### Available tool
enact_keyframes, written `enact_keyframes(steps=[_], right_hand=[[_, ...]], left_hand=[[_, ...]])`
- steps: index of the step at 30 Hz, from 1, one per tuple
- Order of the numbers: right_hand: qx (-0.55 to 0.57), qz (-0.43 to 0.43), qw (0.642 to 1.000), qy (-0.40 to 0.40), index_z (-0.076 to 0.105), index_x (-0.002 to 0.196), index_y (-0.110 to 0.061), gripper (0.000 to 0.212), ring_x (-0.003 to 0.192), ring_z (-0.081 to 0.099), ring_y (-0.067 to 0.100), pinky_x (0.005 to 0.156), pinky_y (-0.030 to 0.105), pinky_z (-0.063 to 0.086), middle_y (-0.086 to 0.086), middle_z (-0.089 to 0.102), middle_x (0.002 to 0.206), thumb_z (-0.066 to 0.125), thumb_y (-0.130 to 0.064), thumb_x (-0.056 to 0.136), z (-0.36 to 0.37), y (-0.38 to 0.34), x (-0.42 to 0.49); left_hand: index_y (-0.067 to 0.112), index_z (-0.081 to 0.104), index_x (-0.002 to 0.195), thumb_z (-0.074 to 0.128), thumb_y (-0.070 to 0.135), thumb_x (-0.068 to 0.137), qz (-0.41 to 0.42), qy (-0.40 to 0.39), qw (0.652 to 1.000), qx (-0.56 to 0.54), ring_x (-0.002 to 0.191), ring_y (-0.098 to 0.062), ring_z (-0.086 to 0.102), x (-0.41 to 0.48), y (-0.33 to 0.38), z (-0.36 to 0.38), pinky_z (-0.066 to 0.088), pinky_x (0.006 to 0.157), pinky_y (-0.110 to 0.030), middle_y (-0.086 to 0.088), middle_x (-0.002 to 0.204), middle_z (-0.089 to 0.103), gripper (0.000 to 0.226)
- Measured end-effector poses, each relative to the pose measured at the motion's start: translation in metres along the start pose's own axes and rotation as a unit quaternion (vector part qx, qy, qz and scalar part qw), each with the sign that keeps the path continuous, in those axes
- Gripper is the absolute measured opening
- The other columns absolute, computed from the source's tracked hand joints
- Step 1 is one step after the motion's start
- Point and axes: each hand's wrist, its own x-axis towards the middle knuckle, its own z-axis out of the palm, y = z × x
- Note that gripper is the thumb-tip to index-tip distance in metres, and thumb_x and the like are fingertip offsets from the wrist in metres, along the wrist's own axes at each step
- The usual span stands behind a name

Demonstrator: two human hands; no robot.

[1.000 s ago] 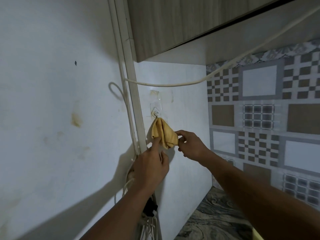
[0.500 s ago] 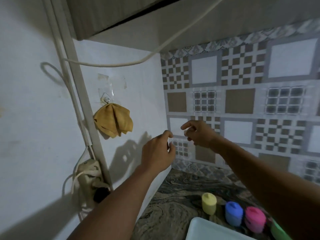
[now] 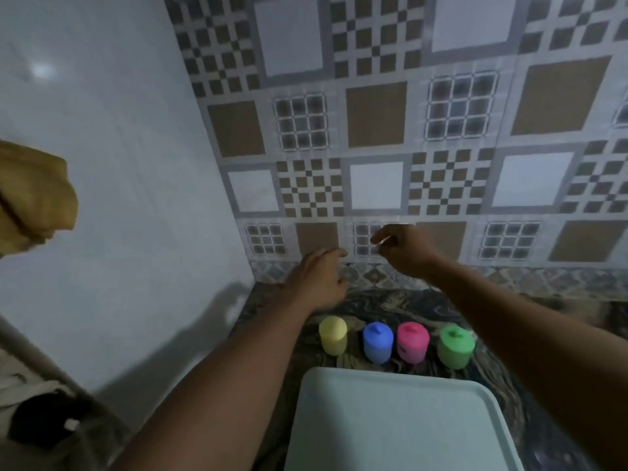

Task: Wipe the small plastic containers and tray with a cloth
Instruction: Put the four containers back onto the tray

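Four small plastic containers stand in a row on the dark marbled counter: yellow, blue, pink and green. A pale tray lies in front of them, nearer to me. The yellow cloth hangs on the white wall at the far left edge, apart from both hands. My left hand hovers above the yellow container, fingers loose and holding nothing. My right hand is higher, over the counter's back, fingers loosely curled and empty.
A patterned tiled wall rises behind the counter. The white side wall closes the left. A black plug and pale cables sit at the lower left corner.
Both hands let go of the cloth on its hook and came away to the right and down. My view swung down, bringing all the containers and the tray into sight.
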Motion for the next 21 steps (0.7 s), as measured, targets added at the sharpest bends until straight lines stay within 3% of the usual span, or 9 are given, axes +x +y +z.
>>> enact_keyframes(steps=[2,4,7,10,13,18,21], right_hand=[[-0.022,0.028,0.999,-0.029,0.066,0.116,-0.019,0.025,0.073,0.063,0.013,0.059,0.024,0.048,0.01,0.07,0.105,0.06,-0.013,0.093,0.02,0.028,-0.002],[-0.065,0.041,0.995,-0.066,0.065,0.118,-0.02,0.031,0.088,0.067,0.023,0.073,0.032,0.055,0.011,0.071,0.11,0.066,-0.018,0.088,0.039,0.053,-0.004],[-0.166,0.008,0.98,-0.109,0.057,0.13,-0.028,0.056,0.111,0.062,0.033,0.088,0.04,0.053,0.01,0.068,0.123,0.07,-0.041,0.077,0.067,0.08,-0.005],[-0.278,0.002,0.945,-0.17,0.037,0.148,-0.035,0.086,0.139,0.039,0.036,0.107,0.056,0.034,0.007,0.046,0.151,0.07,-0.058,0.072,0.091,0.096,-0.004],[-0.346,0.021,0.904,-0.249,0.026,0.152,-0.034,0.098,0.149,0.016,0.033,0.112,0.07,0.011,0.004,0.036,0.158,0.073,-0.059,0.07,0.108,0.106,-0.008],[-0.358,0.009,0.899,-0.254,0.042,0.143,-0.026,0.078,0.144,0.025,0.03,0.107,0.079,-0.005,0.006,0.049,0.146,0.071,-0.049,0.074,0.125,0.118,-0.009],[-0.35,0.003,0.906,-0.237,0.047,0.139,-0.027,0.072,0.139,0.034,0.029,0.105,0.079,-0.008,0.008,0.052,0.137,0.071,-0.048,0.075,0.124,0.116,-0.011]], left_hand=[[0.034,0.029,0.155,0.063,0.035,0.092,-0.015,-0.074,0.997,0.01,0.145,-0.029,0.031,0.004,-0.012,0.025,0.037,0.114,-0.043,-0.002,0.159,0.03,0.072],[0.038,0.018,0.157,0.067,0.036,0.089,-0.029,-0.14,0.989,0.019,0.152,-0.029,0.018,0.006,-0.027,0.047,0.032,0.117,-0.046,-0.002,0.166,0.015,0.084],[0.037,0.013,0.158,0.074,0.033,0.082,-0.029,-0.187,0.982,0.026,0.153,-0.028,0.016,0.009,-0.048,0.075,0.033,0.117,-0.047,-0.001,0.168,0.007,0.098],[0.036,0.008,0.159,0.082,0.039,0.076,-0.042,-0.224,0.972,0.055,0.154,-0.03,0.011,0.013,-0.064,0.101,0.03,0.119,-0.049,-0.002,0.168,0.004,0.111],[0.038,0.008,0.158,0.085,0.038,0.074,-0.057,-0.238,0.966,0.081,0.152,-0.033,0.016,0.015,-0.073,0.124,0.031,0.118,-0.05,-0.004,0.168,0.008,0.114],[0.034,0.033,0.152,0.076,0.03,0.084,-0.041,-0.223,0.968,0.11,0.133,-0.036,0.046,0.018,-0.071,0.138,0.044,0.105,-0.05,-0.007,0.151,0.038,0.08],[0.029,0.044,0.147,0.072,0.03,0.087,-0.038,-0.189,0.977,0.094,0.129,-0.035,0.049,0.015,-0.07,0.138,0.045,0.103,-0.048,-0.007,0.143,0.044,0.066]])
